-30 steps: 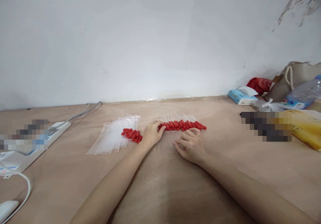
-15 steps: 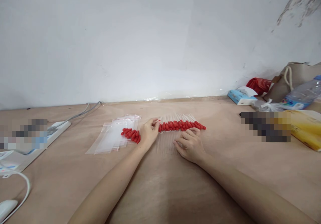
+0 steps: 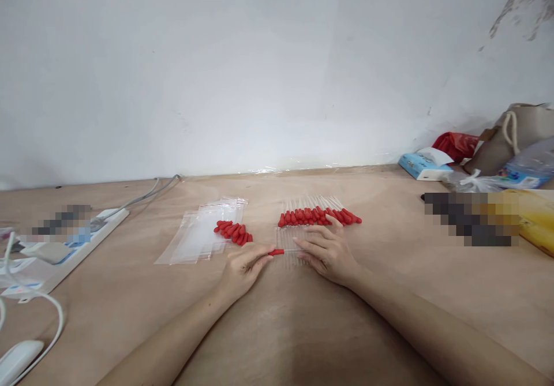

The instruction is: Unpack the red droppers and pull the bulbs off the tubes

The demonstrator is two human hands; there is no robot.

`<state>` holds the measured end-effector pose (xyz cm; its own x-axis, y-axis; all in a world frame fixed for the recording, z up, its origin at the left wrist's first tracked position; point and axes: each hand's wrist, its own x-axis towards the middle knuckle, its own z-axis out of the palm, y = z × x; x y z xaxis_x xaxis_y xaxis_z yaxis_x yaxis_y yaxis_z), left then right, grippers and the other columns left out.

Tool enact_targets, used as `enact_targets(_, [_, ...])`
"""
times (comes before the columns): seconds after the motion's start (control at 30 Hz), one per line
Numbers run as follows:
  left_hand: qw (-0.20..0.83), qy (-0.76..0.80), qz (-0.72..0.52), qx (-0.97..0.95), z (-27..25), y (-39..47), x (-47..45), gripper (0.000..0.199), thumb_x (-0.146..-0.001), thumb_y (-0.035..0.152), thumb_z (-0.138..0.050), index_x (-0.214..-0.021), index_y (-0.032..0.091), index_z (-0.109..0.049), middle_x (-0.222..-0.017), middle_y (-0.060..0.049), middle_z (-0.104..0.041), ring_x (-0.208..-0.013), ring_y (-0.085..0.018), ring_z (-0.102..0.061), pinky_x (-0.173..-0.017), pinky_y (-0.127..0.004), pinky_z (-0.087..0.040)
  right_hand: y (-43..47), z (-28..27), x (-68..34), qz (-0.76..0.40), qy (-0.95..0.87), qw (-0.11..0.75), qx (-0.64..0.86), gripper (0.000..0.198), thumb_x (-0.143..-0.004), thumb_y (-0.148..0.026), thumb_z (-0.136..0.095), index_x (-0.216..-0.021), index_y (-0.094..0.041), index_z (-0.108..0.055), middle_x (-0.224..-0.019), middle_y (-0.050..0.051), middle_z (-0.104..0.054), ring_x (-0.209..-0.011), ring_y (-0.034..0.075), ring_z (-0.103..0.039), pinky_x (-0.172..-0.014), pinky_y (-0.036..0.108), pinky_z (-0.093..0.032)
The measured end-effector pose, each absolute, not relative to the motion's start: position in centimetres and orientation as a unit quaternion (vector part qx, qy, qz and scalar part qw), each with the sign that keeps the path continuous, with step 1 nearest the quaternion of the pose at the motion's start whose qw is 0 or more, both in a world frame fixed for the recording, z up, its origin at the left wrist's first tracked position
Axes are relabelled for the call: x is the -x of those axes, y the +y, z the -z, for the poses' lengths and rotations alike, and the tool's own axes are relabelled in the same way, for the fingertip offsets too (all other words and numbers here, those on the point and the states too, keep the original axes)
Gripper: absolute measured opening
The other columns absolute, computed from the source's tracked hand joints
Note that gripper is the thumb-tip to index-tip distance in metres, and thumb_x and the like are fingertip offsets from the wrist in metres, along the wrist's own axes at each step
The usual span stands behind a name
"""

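My left hand [image 3: 249, 265] pinches a red rubber dropper bulb [image 3: 277, 252] between thumb and fingertips, its narrow end facing right. A thin clear glass tube [image 3: 294, 251] runs from that bulb to my right hand [image 3: 331, 250], whose thumb and fingers grip it. Whether the tube sits inside the bulb I cannot tell. Beneath and between the hands lie several clear tubes [image 3: 283, 237] side by side. Beyond them is a row of droppers [image 3: 309, 216] with red bulbs towards me. Left of it, a small heap of loose red bulbs [image 3: 234, 231] rests on clear zip bags [image 3: 190, 239].
A white power strip [image 3: 93, 244] with cables stands at the left, a white plug-like object [image 3: 19, 360] nearer me. On the right are a blue tissue pack [image 3: 424, 165], a tied plastic bag, a bottle [image 3: 530, 164], a grey bag and a yellow package [image 3: 536, 224]. A wall rises behind the table.
My left hand has come back towards me from the dropper row, and a red bulb now shows in its fingers against a tube in my right hand. The view has shifted slightly.
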<state>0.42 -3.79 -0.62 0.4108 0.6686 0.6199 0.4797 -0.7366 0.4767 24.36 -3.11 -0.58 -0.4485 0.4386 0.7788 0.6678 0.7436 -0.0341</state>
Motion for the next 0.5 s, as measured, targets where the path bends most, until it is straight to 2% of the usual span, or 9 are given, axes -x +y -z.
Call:
enact_targets(0.1, [0.095, 0.335, -0.401, -0.847, 0.5, -3.6, -0.8, 0.027, -0.082, 0.019, -0.053, -0.107, 0.025, -0.058, -0.094, -0.002, -0.067, -0.086, -0.014, -0.060, -0.077, -0.028, -0.048, -3.1, 1.0, -24.1, 0.126, -0.848, 0.399, 0.327, 0.016, -0.082, -0.029, -0.051, -0.091, -0.025, -0.064, -0.064, -0.003, -0.062, -0.073, 0.011, -0.052, -0.097, 0.041, -0.019])
enact_targets(0.2, [0.034, 0.333, -0.369, -0.867, 0.1, -3.3, -1.2, 0.033, -0.078, 0.026, -0.058, -0.111, 0.023, -0.055, -0.107, -0.005, -0.062, -0.103, -0.019, -0.053, -0.088, -0.036, -0.042, -3.2, 1.1, -23.8, 0.115, -0.855, 0.384, 0.329, 0.016, -0.083, -0.028, -0.050, -0.085, -0.024, -0.065, -0.063, -0.002, -0.060, -0.069, 0.011, -0.049, -0.095, 0.041, -0.020])
enact_targets(0.27, [-0.009, 0.327, -0.346, -0.879, -0.2, -3.2, -1.4, 0.030, -0.078, 0.029, -0.059, -0.107, 0.024, -0.057, -0.112, -0.005, -0.060, -0.109, -0.022, -0.049, -0.091, -0.040, -0.036, -3.2, 1.1, -23.6, 0.110, -0.857, 0.384, 0.326, 0.016, -0.083, -0.028, -0.049, -0.084, -0.024, -0.064, -0.063, -0.002, -0.060, -0.069, 0.011, -0.049, -0.095, 0.040, -0.020])
enact_targets(0.4, [-0.045, 0.324, -0.334, -0.884, -0.7, -3.4, -1.8, 0.011, -0.079, 0.028, -0.057, -0.088, 0.024, -0.063, -0.093, 0.001, -0.068, -0.096, -0.019, -0.055, -0.090, -0.040, -0.031, -3.4, 1.1, -23.4, 0.110, -0.859, 0.390, 0.313, 0.014, -0.083, -0.025, -0.050, -0.082, -0.023, -0.063, -0.062, -0.003, -0.059, -0.068, 0.010, -0.048, -0.095, 0.039, -0.020])
enact_targets(0.5, [-0.050, 0.323, -0.332, -0.885, -1.1, -3.8, -1.9, 0.007, -0.079, 0.028, -0.058, -0.081, 0.024, -0.063, -0.084, 0.003, -0.069, -0.088, -0.017, -0.057, -0.090, -0.040, -0.028, -3.5, 1.0, -23.5, 0.116, -0.859, 0.396, 0.303, 0.012, -0.082, -0.024, -0.050, -0.081, -0.024, -0.062, -0.059, -0.005, -0.058, -0.067, 0.009, -0.048, -0.095, 0.040, -0.018])
